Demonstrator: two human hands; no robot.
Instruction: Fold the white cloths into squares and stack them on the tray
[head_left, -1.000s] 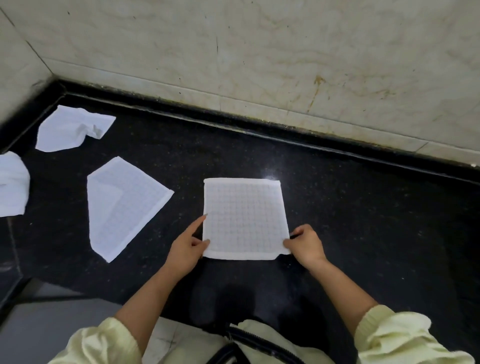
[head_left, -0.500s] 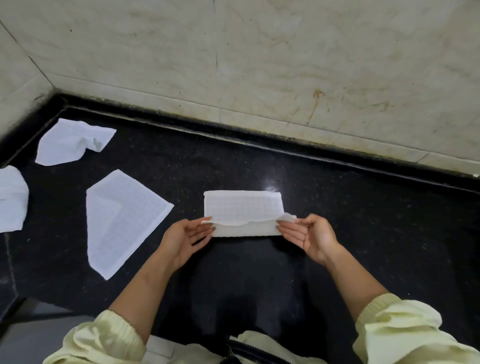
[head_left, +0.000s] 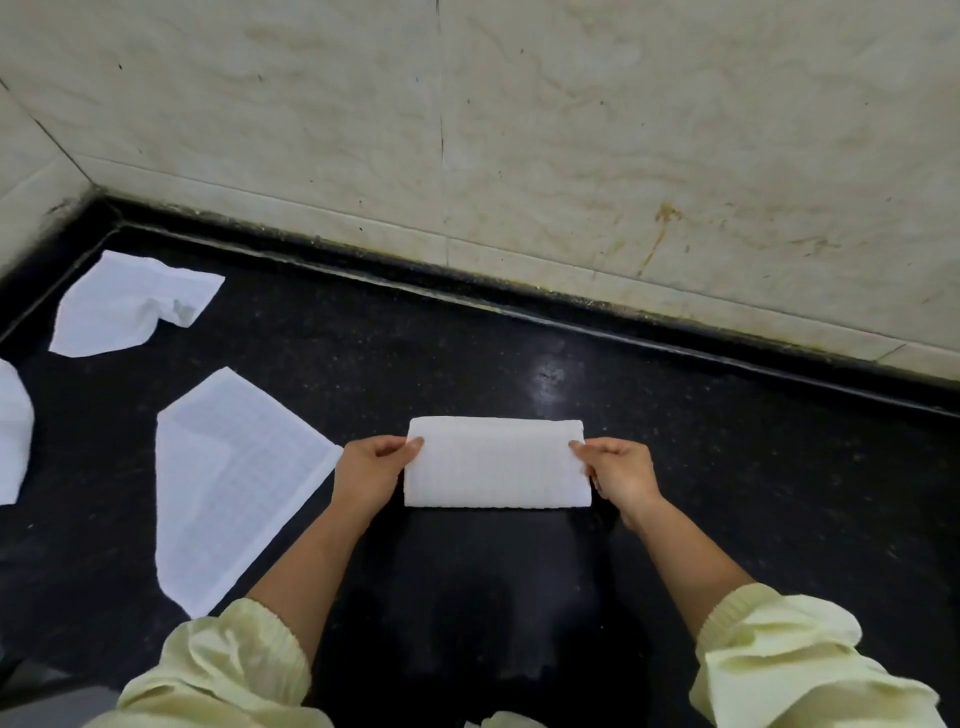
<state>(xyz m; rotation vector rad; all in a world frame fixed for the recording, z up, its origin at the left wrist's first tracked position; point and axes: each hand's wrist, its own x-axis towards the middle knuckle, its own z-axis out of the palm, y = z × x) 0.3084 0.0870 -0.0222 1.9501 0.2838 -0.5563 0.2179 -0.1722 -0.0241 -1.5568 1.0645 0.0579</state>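
"White cloth at the left border, what is it doing?"

"That edge cloth (head_left: 13, 431) is lying half out of view, soft and rumpled, on a black speckled counter (head_left: 753, 467) that is shining like polished stone."

"And next along?"

"A crumpled cloth (head_left: 124, 306) is sitting in the far corner, close to the wall, one end bunching into creases. Nearer, a flat cloth (head_left: 234, 483) is lying spread out, its fine grid weave showing. One corner is turned over, so its outline is making a rough pentagon, and its right tip is reaching just beside the left hand (head_left: 366, 475)."

"What is that hand doing?"

"It is pinching the left end of the folded cloth (head_left: 496, 462), thumb tip pressing on top. That cloth is lying in the middle of the counter as a long rectangle, doubled over and waffle-textured, with its near edge looking thick."

"And the other side?"

"The right hand (head_left: 621, 475) is mirroring it, pinching the right end with the thumb on top. Pale yellow sleeves (head_left: 779, 660) are bunching above both forearms, their cuffs ribbed."

"Behind all this?"

"A wall (head_left: 571, 130) of cream, marble-veined tiles is rising from the counter's far edge, and a rusty streak is running down it towards the right."
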